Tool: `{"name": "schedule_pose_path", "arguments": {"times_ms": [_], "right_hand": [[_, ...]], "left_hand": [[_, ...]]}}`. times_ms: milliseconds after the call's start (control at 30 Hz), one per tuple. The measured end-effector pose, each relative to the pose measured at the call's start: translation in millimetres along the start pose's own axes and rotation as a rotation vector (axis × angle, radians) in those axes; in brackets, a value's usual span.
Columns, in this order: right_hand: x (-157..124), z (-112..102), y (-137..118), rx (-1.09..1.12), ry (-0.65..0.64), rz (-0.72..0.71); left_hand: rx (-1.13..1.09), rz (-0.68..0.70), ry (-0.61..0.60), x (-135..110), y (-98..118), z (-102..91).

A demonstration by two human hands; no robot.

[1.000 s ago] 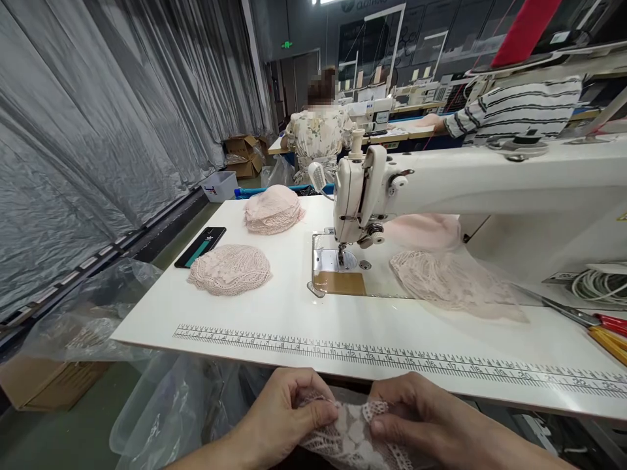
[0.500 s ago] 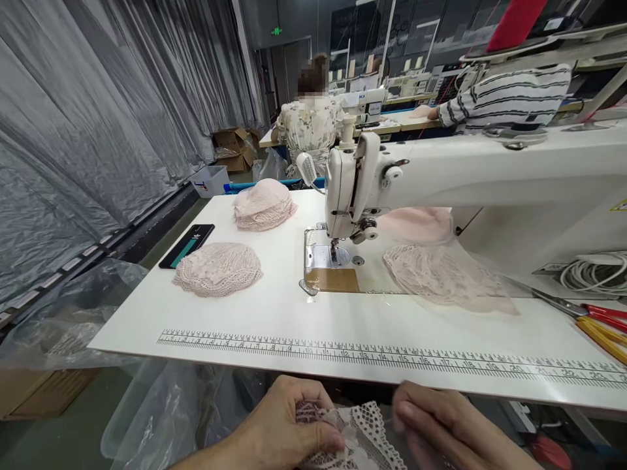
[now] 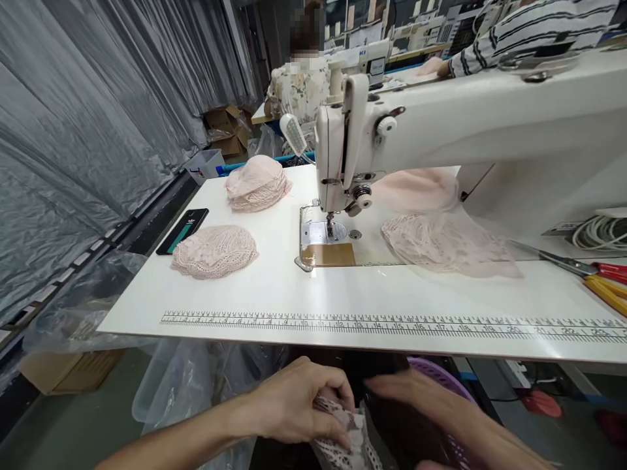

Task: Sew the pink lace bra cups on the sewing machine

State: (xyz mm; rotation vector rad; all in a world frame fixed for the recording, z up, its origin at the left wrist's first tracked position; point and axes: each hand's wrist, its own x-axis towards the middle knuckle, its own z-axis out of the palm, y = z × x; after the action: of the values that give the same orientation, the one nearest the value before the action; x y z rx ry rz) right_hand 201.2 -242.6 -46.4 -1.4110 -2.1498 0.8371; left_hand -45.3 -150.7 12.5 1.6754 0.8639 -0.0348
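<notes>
My left hand (image 3: 298, 401) is closed on a piece of pale pink lace (image 3: 350, 431) below the table edge, fingers and thumb pinching its gathered upper part. To its right, my right hand (image 3: 421, 401) is blurred by motion; its fingers look stretched out, apart from the lace, and nothing shows in them. Above both hands is the white table with a printed ruler (image 3: 392, 328). A sewing machine (image 3: 337, 150) stands on it. More lace (image 3: 441, 245) with sheer fabric lies right of the needle, near pink fabric (image 3: 416, 188) behind the machine head.
On the table's left lie a lace stack (image 3: 215, 251), a pile of pink cups (image 3: 258, 183) and a dark phone-like object (image 3: 183, 230). Scissors (image 3: 571, 264) and yellow-handled snips (image 3: 607, 294) lie right. A purple basket (image 3: 441, 375) is below. Two people (image 3: 301, 85) work beyond.
My right hand has drawn away from the lace's edge, its fingers now straighter. My left hand keeps its hold, with the lace more bunched. The view has tilted down, uncovering the purple basket.
</notes>
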Motion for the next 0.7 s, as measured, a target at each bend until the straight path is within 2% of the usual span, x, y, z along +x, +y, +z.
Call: {"name": "schedule_pose_path", "arguments": {"times_ms": [67, 100, 167, 333, 467, 700], "right_hand": [[33, -6, -25, 0.210, -0.265, -0.034], [46, -8, -34, 0.289, -0.346, -0.032], [65, -7, -45, 0.378, -0.427, 0.027], [75, -3, -47, 0.445, -0.403, 0.216], [74, -6, -45, 0.516, -0.375, 0.257], [79, -11, -44, 0.566, -0.362, 0.262]], "left_hand": [[0.025, 0.028, -0.030, -5, 5, -0.8], [0.031, 0.040, -0.037, -8, 7, -1.7], [0.037, 0.055, -0.010, -13, 8, -4.6], [0.030, -0.050, 0.128, -19, 2, -12.9], [0.004, -0.116, 0.204, -14, -3, -14.6], [-0.020, -0.070, 0.266, -14, -3, -18.1]]}}
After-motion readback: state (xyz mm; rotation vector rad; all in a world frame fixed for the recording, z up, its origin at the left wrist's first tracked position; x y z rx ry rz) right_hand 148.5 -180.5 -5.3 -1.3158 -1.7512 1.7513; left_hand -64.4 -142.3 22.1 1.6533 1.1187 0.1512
